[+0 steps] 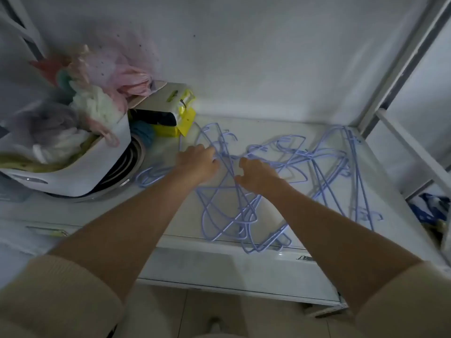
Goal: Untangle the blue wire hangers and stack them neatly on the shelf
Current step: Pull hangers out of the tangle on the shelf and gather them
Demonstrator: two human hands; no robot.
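Observation:
A tangle of several blue wire hangers [288,172] sprawls over the white shelf [246,264], from its back wall to its front edge. My left hand [199,162] rests at the heap's left side with its fingers curled around hanger wires. My right hand [256,175] sits in the middle of the heap, fingers bent down into the wires. One hanger [151,175] lies apart at the left, partly under my left forearm. My forearms hide part of the pile.
A white tub [80,167] stuffed with clothes and plastic bags stands at the left. A yellow and white package [170,113] sits behind it near the wall. A metal frame post [400,76] bounds the right side. Blue patterned cloth [432,208] lies lower right.

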